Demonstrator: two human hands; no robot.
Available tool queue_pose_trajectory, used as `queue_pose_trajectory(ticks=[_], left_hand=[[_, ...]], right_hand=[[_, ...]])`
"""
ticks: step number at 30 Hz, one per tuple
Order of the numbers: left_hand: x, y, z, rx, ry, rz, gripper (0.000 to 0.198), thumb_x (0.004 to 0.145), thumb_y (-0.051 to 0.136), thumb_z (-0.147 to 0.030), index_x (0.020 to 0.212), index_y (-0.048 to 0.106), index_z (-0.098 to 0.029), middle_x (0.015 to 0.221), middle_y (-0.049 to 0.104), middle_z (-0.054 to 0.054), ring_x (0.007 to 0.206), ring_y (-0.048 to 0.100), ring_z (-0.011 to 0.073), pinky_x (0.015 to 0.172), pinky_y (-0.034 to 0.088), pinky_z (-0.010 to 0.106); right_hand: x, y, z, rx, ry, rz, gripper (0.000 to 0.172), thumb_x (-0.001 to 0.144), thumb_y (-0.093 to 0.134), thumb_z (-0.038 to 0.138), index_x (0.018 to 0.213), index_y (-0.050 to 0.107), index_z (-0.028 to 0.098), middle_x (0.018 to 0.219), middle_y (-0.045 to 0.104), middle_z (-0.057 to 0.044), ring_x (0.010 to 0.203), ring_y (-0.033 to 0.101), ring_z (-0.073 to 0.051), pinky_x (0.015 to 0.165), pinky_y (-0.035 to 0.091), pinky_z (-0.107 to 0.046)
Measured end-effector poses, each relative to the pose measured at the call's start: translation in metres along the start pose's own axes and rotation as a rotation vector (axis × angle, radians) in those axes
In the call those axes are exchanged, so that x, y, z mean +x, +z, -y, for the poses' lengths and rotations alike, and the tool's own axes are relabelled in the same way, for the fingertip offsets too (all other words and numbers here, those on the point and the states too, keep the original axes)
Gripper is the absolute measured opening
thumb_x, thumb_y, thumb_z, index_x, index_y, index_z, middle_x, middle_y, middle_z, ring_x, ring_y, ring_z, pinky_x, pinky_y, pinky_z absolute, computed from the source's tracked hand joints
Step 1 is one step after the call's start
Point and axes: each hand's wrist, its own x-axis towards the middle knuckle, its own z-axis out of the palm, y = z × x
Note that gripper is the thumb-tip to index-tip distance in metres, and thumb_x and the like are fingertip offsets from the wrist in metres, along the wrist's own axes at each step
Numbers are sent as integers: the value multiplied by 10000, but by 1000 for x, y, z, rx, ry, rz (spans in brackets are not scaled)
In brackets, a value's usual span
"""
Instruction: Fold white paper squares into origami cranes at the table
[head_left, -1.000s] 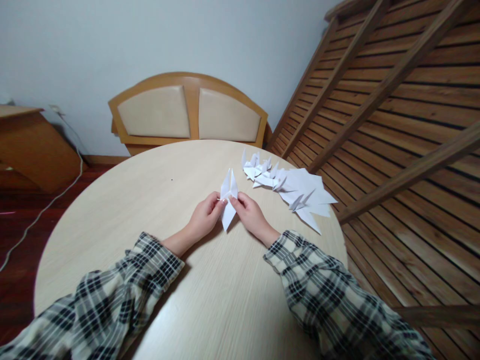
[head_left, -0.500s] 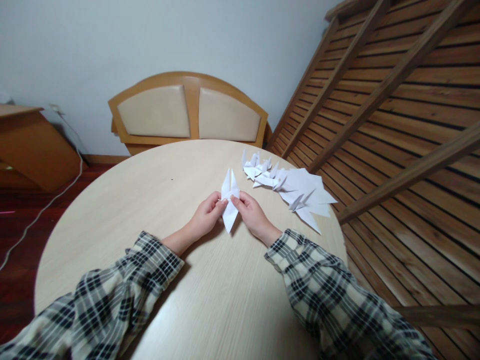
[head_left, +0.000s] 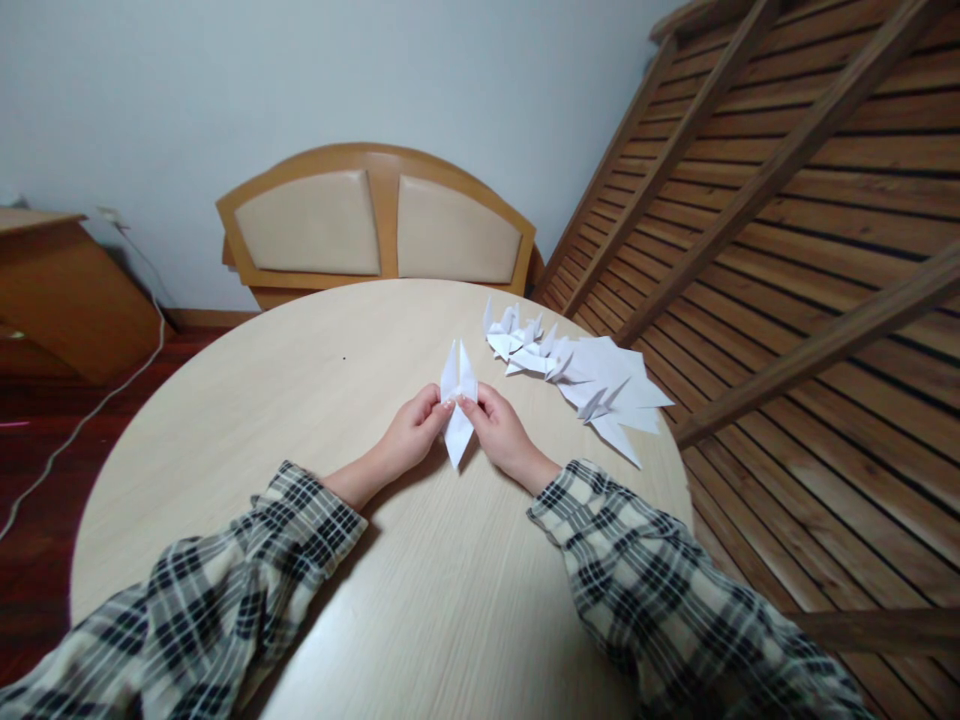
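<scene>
Between my two hands is a white folded paper (head_left: 459,440), a long diamond shape with two narrow points at its far end split by a slit. My left hand (head_left: 414,428) pinches its left edge, thumb on top. On the right edge my right hand (head_left: 508,432) grips it the same way, the thumbs close together over the middle. The fingers beneath the paper are hidden. Right of my hands stand several folded paper cranes (head_left: 525,345), the nearest one (head_left: 611,425) with a broad wing spread toward me.
White paper sheets (head_left: 637,390) lie beside the cranes on the round table (head_left: 225,420). Behind the table is a padded headboard (head_left: 390,215). Slatted wood (head_left: 810,250) leans along the right side. A white cable (head_left: 90,410) runs down at the left near a wooden cabinet (head_left: 60,300).
The folded paper has shifted very slightly toward me and to the left within my hands' grip. Both hands keep nearly the same place, and the cranes have not moved.
</scene>
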Motion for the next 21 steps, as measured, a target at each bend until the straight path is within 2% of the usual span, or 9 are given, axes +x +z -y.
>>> queue_pose_trajectory(ticks=[5, 10, 13, 17, 21], left_hand=[[0, 1, -11, -71, -16, -29, 265, 862, 541, -422, 762, 488, -182, 657, 435, -39, 598, 407, 113, 545, 333, 241], [1, 2, -14, -139, -89, -70, 286, 860, 527, -430, 711, 488, -189, 614, 454, -31, 557, 429, 116, 515, 348, 248], [0, 0, -14, -78, -57, -78, 299, 861, 537, -422, 676, 478, -195, 583, 446, -34, 526, 416, 111, 502, 334, 251], [0, -2, -15, 46, 11, -128, 299, 878, 514, -401, 663, 467, -199, 571, 451, -33, 539, 420, 117, 522, 329, 254], [0, -3, -16, 99, 44, -161, 290, 889, 489, -382, 666, 460, -199, 579, 454, -33, 557, 422, 120, 539, 332, 253]], right_hand=[[0, 0, 6, 108, 73, 11, 287, 856, 557, 467, 903, 609, 189, 817, 599, -25, 735, 527, -156, 679, 423, -299], [0, -3, 8, 127, 97, 22, 326, 840, 576, 515, 861, 600, 190, 801, 591, -17, 723, 515, -144, 666, 417, -282], [-1, -4, 6, 114, 119, 19, 361, 850, 555, 548, 814, 579, 189, 754, 559, -8, 701, 495, -137, 634, 398, -266], [-1, -5, 4, 88, 143, -16, 429, 871, 493, 595, 716, 508, 196, 640, 445, 21, 601, 412, -118, 550, 329, -247], [0, -7, 3, 28, 123, -36, 435, 874, 488, 593, 687, 473, 201, 611, 407, 30, 576, 386, -116, 540, 304, -247]])
